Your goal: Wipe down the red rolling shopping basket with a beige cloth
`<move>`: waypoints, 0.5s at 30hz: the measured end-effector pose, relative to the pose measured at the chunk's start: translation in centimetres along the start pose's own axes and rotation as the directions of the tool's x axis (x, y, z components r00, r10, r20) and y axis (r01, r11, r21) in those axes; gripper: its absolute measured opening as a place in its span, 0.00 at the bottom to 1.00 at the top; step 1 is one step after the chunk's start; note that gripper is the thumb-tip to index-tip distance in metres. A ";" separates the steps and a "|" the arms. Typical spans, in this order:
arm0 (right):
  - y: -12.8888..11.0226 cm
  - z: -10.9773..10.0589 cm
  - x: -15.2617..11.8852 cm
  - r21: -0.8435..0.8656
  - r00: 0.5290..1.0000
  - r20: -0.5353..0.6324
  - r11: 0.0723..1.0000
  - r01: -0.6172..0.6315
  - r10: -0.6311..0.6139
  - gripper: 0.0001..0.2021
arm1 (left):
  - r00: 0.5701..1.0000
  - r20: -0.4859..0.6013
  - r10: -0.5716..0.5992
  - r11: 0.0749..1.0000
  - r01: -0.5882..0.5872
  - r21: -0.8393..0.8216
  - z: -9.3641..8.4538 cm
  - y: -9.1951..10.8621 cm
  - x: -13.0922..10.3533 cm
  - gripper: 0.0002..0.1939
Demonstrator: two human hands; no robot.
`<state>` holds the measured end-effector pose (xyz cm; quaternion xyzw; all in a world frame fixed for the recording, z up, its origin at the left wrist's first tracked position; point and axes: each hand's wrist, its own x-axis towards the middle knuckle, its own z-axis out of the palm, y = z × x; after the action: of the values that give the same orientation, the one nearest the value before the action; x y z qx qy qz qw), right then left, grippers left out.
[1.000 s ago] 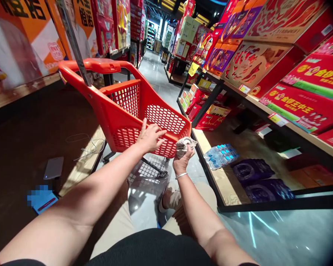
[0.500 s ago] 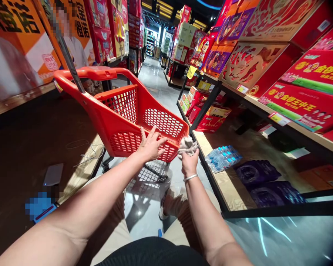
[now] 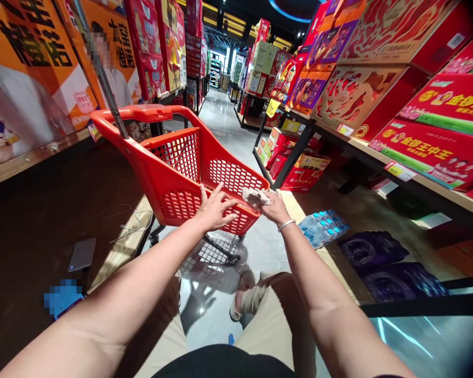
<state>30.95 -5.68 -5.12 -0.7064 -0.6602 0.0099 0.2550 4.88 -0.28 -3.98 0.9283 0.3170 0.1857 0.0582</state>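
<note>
In front of me stands a red plastic shopping cart (image 3: 145, 173) with perforated sides. My left hand (image 3: 216, 209) rests on the cart's near side rim, its fingers spread and nothing in them. A crumpled whitish cloth (image 3: 255, 197) is bunched in my right hand (image 3: 276, 207), whose fingers are closed around it. The cloth lies against the cart's rim at the right end. A mop-like metal pole (image 3: 106, 86) leans up by the cart's handle; what it belongs to is hidden.
Shelves hold stacked red gift boxes (image 3: 421, 147) on the right. Shrink-wrapped water bottles (image 3: 323, 229) and dark purple packs (image 3: 374, 249) sit on the low shelf. Left, a silvery flat device (image 3: 82, 254) and a white cable (image 3: 136, 226) lie on the lower board. A tiled aisle (image 3: 220, 110) runs ahead.
My right hand has moved with the cloth a little inward along the rim and turned to point left. My left hand stays on the rim. The view has shifted slightly.
</note>
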 end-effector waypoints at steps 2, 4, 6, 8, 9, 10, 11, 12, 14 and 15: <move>1.5 -0.4 1.9 -0.053 0.999 0.030 0.998 -0.021 0.022 0.10 | 1.000 0.000 -0.002 1.000 0.002 -0.008 0.2 0.2 0.2 0.23; 2.4 -0.6 3.0 -0.074 0.993 0.034 0.991 -0.109 0.111 0.12 | 1.000 -0.005 0.002 1.000 -0.003 -0.019 0.5 0.5 0.5 0.23; 2.6 -0.7 3.5 -0.070 0.974 0.028 0.972 -0.223 0.226 0.13 | 1.000 -0.003 0.002 1.000 -0.003 -0.029 0.7 0.9 0.9 0.23; 2.5 -0.8 3.4 -0.068 0.954 0.033 0.953 -0.294 0.297 0.15 | 1.000 0.004 -0.002 0.999 0.002 -0.040 0.8 1.4 1.3 0.23; 2.4 -1.0 3.2 -0.072 0.950 0.041 0.949 -0.307 0.310 0.16 | 1.000 0.009 -0.004 0.999 0.004 -0.044 0.9 1.6 1.5 0.22; 2.3 -1.1 3.0 -0.078 0.949 0.049 0.948 -0.308 0.312 0.16 | 1.000 0.012 -0.004 0.999 0.005 -0.047 0.9 1.7 1.7 0.21; 2.3 -1.3 2.8 -0.084 0.949 0.055 0.949 -0.304 0.309 0.17 | 1.000 0.015 -0.002 0.999 0.003 -0.047 0.9 1.8 1.8 0.21; 2.2 -1.4 2.5 -0.090 0.950 0.056 0.949 -0.303 0.308 0.17 | 1.000 0.017 0.003 0.999 -0.002 -0.045 0.9 1.9 1.9 0.21; 2.0 -1.6 1.8 -0.110 0.949 0.040 0.945 -0.307 0.313 0.16 | 0.999 0.029 0.015 0.999 -0.014 -0.039 0.7 1.7 1.9 0.21; 1.8 -1.6 1.5 -0.123 0.947 0.026 0.941 -0.314 0.319 0.16 | 0.999 0.042 0.019 0.999 -0.017 -0.036 0.5 1.5 2.0 0.21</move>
<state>33.41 -4.86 -3.92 -0.8166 -0.5431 0.0281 0.1932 7.39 -0.30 -3.52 0.9336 0.3038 0.1723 0.0798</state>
